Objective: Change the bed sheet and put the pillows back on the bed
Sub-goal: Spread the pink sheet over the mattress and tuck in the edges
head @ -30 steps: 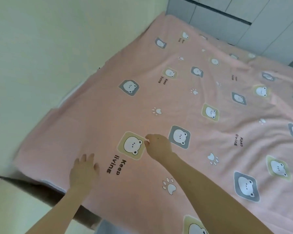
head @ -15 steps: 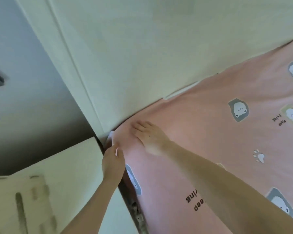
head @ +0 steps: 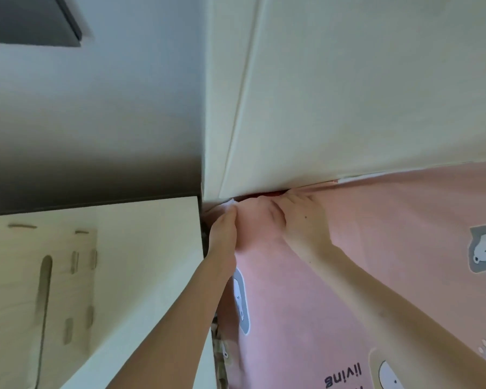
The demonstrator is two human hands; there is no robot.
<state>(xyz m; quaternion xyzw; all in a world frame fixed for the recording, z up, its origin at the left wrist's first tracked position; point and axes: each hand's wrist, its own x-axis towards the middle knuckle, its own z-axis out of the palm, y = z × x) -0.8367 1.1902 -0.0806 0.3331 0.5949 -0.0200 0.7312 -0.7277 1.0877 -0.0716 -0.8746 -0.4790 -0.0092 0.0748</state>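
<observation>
Tucking the corner: left hand (head: 224, 229) pinches the pink sheet (head: 376, 248) in its grip, right hand (head: 302, 220) presses flat-fingered; best pulled taut first, I'd say.

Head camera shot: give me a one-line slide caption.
Left hand grips and right hand presses the pink sheet into the corner below a cream panel.

sheet (head: 376, 248): pink, white bear print | headboard (head: 348, 94): cream | wall (head: 96, 108): grey

Home bedroom: sheeted bed (head: 376, 248), headboard (head: 348, 94).
</observation>
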